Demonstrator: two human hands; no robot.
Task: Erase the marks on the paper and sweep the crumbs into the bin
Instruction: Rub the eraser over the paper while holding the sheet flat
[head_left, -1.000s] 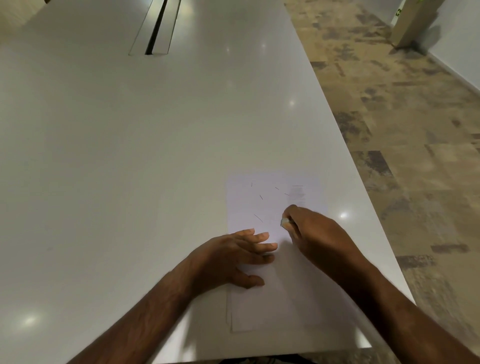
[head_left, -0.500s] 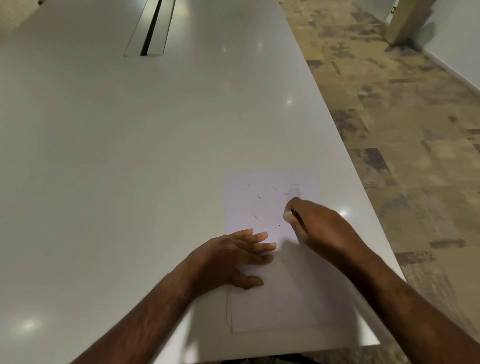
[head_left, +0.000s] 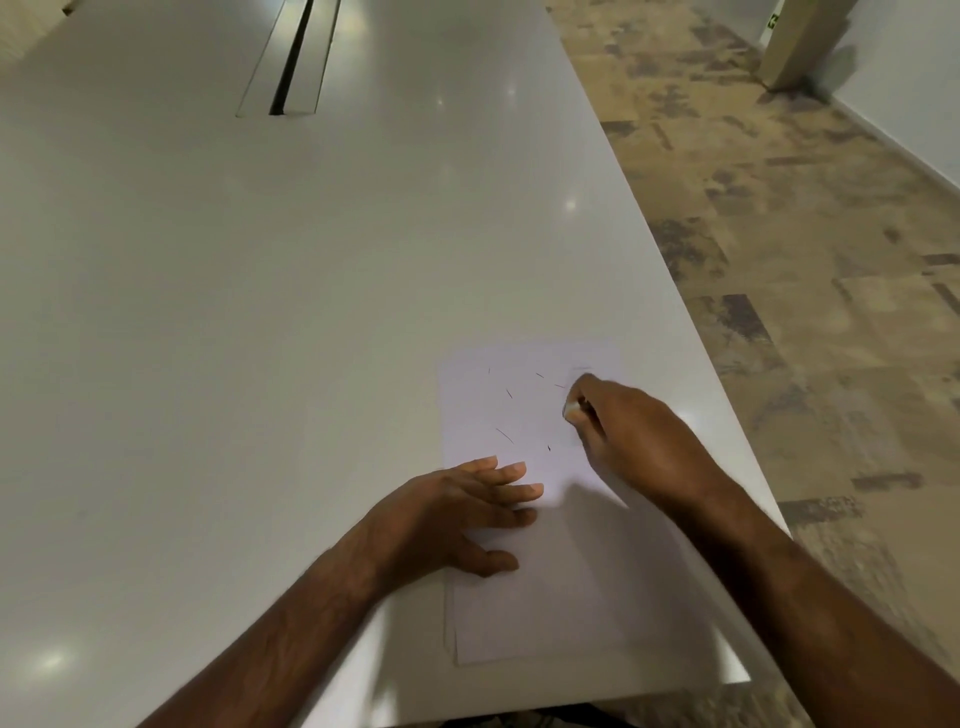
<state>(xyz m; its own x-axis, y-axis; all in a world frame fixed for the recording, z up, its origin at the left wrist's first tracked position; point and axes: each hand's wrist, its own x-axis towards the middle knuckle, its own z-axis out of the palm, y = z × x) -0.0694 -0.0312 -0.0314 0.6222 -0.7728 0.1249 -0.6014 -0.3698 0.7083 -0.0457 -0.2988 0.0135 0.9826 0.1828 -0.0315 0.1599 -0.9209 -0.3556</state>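
Right hand (head_left: 631, 434) shifted up paper (head_left: 524, 613), faint marks (head_left: 506, 413)

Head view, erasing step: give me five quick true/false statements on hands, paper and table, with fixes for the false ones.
1. The left hand lies flat on the paper, fingers spread. True.
2. The right hand rests open on the sheet. False: its fingers are curled round a small pale eraser near the sheet's far right corner.
3. Thin dark strokes show on the far half of the paper. True.
4. The paper lies at the middle of the white table. False: it sits by the table's near right edge.
5. A bin stands on the table beside the paper. False: no bin is in view.
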